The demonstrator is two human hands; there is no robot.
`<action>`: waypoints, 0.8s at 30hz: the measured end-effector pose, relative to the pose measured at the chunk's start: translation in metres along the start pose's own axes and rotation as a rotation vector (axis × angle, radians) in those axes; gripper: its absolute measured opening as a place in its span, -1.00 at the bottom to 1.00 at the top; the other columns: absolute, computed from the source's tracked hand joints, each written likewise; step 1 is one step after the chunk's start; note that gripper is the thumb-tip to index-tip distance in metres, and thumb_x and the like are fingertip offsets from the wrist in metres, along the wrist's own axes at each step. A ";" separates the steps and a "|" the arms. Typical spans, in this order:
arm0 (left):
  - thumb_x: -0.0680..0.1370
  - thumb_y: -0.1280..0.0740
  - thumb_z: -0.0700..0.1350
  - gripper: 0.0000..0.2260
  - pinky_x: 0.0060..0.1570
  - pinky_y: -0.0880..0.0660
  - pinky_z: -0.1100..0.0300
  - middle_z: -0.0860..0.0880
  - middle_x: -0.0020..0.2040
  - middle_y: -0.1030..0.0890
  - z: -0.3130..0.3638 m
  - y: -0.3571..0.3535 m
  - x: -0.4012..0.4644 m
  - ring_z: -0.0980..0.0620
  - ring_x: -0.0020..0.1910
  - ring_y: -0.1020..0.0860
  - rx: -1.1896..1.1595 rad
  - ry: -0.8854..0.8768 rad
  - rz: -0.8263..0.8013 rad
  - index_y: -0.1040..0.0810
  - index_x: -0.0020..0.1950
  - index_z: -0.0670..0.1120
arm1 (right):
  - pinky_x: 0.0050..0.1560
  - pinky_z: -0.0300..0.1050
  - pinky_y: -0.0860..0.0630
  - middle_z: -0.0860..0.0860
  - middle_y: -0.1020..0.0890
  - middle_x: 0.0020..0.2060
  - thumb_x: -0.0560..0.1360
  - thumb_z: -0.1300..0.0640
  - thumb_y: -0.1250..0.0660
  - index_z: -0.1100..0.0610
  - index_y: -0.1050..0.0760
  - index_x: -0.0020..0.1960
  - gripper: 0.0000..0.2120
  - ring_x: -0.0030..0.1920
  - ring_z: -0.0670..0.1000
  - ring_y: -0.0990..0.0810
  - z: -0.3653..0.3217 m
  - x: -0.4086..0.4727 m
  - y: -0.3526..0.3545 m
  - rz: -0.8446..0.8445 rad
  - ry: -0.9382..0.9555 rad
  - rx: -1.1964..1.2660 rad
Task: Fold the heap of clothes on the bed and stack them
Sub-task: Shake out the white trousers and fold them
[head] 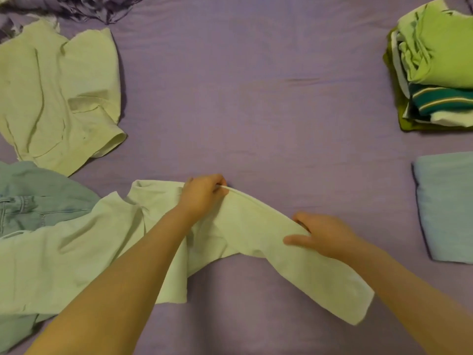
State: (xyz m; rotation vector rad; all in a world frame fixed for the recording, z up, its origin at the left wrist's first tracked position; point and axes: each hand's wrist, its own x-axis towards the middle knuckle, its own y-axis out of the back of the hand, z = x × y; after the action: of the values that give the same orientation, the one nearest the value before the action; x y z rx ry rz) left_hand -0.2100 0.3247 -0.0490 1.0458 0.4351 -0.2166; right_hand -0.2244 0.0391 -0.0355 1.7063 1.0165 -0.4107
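left hand (pixel 202 194) pinching pale shirt (pixel 76 252) by its hem, right hand (pixel 320 237) gripping the same edge alongside, cloth trailing below both grips, purple bedsheet (pixel 256 98) underneath

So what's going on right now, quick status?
Left hand pinches pale garment at its edge; right hand grips it too. Folded stack waits far right. Nothing in the way on the bedsheet.
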 end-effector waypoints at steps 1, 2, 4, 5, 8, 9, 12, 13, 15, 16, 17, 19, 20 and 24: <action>0.61 -0.24 -0.07 -0.88 0.29 -0.23 0.02 0.03 -0.10 -0.61 0.001 -0.005 0.005 -0.03 -0.05 -0.52 0.028 0.015 0.031 -0.55 0.03 -0.02 | -0.21 -0.14 -0.36 -0.16 -0.47 -0.25 0.52 -0.25 -0.19 -0.02 -0.39 -0.04 -0.71 -0.15 -0.03 -0.49 0.009 -0.001 0.000 -0.064 0.000 0.017; 0.60 -0.24 -0.06 -0.88 0.32 -0.20 0.01 0.01 -0.07 -0.63 0.002 -0.010 0.009 -0.04 -0.01 -0.53 0.056 0.018 0.051 -0.56 0.03 -0.01 | -0.23 -0.16 -0.33 -0.16 -0.44 -0.28 0.54 -0.21 -0.20 -0.02 -0.37 -0.11 -0.73 -0.14 -0.02 -0.48 0.019 -0.001 0.002 -0.081 -0.012 0.035; 0.59 -0.27 -0.03 -0.87 0.35 -0.17 -0.06 0.02 0.01 -0.62 0.000 -0.021 0.016 -0.05 0.10 -0.51 0.114 0.002 0.070 -0.59 0.04 0.02 | -0.17 -0.11 -0.35 -0.13 -0.48 -0.23 0.57 -0.15 -0.18 -0.02 -0.37 -0.15 -0.77 -0.07 0.04 -0.51 0.037 0.003 0.021 0.004 -0.042 0.044; 0.58 -0.28 -0.01 -0.86 0.35 -0.17 -0.09 0.03 0.05 -0.60 -0.002 -0.026 0.020 -0.05 0.15 -0.47 0.155 -0.013 0.079 -0.61 0.06 0.03 | -0.09 -0.08 -0.38 -0.08 -0.53 -0.13 0.58 -0.13 -0.16 -0.01 -0.42 -0.08 -0.79 0.00 0.08 -0.52 0.044 0.009 0.036 0.079 -0.058 -0.009; 0.55 -0.33 -0.03 -0.84 0.35 -0.14 -0.17 0.00 0.08 -0.58 -0.003 -0.036 0.031 -0.11 0.19 -0.42 0.231 -0.026 0.171 -0.66 0.08 0.02 | 0.12 -0.04 -0.29 0.03 -0.57 0.06 0.61 -0.05 -0.14 0.04 -0.50 0.10 -0.76 0.13 0.12 -0.51 0.055 0.045 0.077 0.327 -0.075 -0.380; 0.54 -0.36 -0.07 -0.85 0.37 -0.11 -0.19 -0.03 0.07 -0.58 -0.002 -0.039 0.036 -0.14 0.18 -0.42 0.228 -0.011 0.229 -0.68 0.06 -0.01 | 0.14 -0.03 -0.25 0.05 -0.58 0.02 0.60 -0.01 -0.17 0.07 -0.53 0.08 -0.78 0.10 0.14 -0.51 0.055 0.059 0.082 0.410 -0.065 -0.456; 0.49 -0.41 -0.19 -0.90 0.40 -0.03 -0.23 -0.10 0.02 -0.58 -0.002 -0.043 0.048 -0.22 0.15 -0.44 0.196 0.051 0.399 -0.70 -0.05 -0.08 | 0.11 0.02 -0.36 0.12 -0.59 -0.21 0.40 0.23 -0.45 0.16 -0.58 -0.12 -0.91 -0.13 0.18 -0.56 0.058 0.098 0.078 0.626 -0.016 -0.502; 0.48 -0.42 -0.20 -0.91 0.40 -0.02 -0.23 -0.12 0.04 -0.58 -0.001 -0.044 0.051 -0.22 0.18 -0.43 0.186 0.067 0.421 -0.70 -0.07 -0.09 | 0.13 0.05 -0.37 0.13 -0.61 -0.17 0.36 0.26 -0.47 0.16 -0.58 -0.09 -0.85 -0.09 0.19 -0.56 0.064 0.105 0.073 0.652 -0.043 -0.468; 0.49 -0.41 -0.19 -0.91 0.38 -0.01 -0.21 -0.14 0.16 -0.56 0.001 -0.048 0.051 -0.20 0.29 -0.38 0.164 0.084 0.423 -0.68 -0.05 -0.09 | 0.29 0.17 -0.26 0.17 -0.58 0.13 0.48 0.15 -0.37 0.14 -0.54 0.19 -0.72 0.20 0.23 -0.49 0.070 0.105 0.061 0.665 -0.088 -0.331; 0.49 -0.41 -0.16 -0.90 0.37 -0.03 -0.22 -0.16 0.23 -0.53 0.004 -0.052 0.048 -0.20 0.35 -0.33 0.158 0.075 0.427 -0.66 -0.01 -0.09 | 0.34 0.25 -0.22 0.18 -0.52 0.25 0.54 0.06 -0.28 0.13 -0.47 0.30 -0.65 0.30 0.25 -0.42 0.071 0.100 0.053 0.682 -0.088 -0.298; 0.50 -0.41 -0.10 -0.84 0.37 -0.04 -0.24 -0.18 0.32 -0.47 0.008 -0.057 0.042 -0.22 0.41 -0.28 0.158 0.052 0.421 -0.64 0.07 -0.07 | 0.35 0.30 -0.20 0.18 -0.46 0.33 0.57 -0.02 -0.17 0.10 -0.41 0.37 -0.58 0.36 0.27 -0.36 0.073 0.092 0.043 0.694 -0.071 -0.302; 0.56 -0.29 0.08 -0.67 0.38 -0.04 -0.28 -0.18 0.47 -0.32 0.027 -0.073 0.025 -0.25 0.49 -0.17 0.134 -0.038 0.359 -0.53 0.29 0.02 | 0.35 0.33 -0.18 0.17 -0.33 0.43 0.59 -0.16 0.05 0.03 -0.28 0.46 -0.48 0.44 0.26 -0.24 0.077 0.072 0.019 0.594 -0.034 -0.341; 0.58 -0.17 0.18 -0.59 0.39 -0.05 -0.29 -0.16 0.51 -0.26 0.042 -0.083 0.016 -0.24 0.50 -0.14 0.117 -0.095 0.311 -0.45 0.38 0.06 | 0.35 0.34 -0.17 0.16 -0.28 0.46 0.60 -0.20 0.14 0.00 -0.23 0.47 -0.46 0.46 0.23 -0.18 0.082 0.063 0.008 0.540 -0.037 -0.335; 0.59 0.13 0.29 -0.45 0.38 -0.06 -0.31 -0.13 0.53 -0.20 0.105 -0.125 -0.003 -0.23 0.50 -0.17 0.175 -0.256 0.175 -0.32 0.47 0.12 | 0.34 0.33 -0.20 0.13 -0.25 0.47 0.59 -0.27 0.25 -0.05 -0.15 0.49 -0.41 0.47 0.18 -0.12 0.118 0.035 -0.020 0.416 -0.136 -0.295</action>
State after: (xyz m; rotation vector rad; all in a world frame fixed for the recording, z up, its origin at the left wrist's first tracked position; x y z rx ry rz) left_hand -0.2344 0.1724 -0.1011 1.2032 0.0935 -0.2316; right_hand -0.1961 -0.0506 -0.1168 1.5465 0.5694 -0.0965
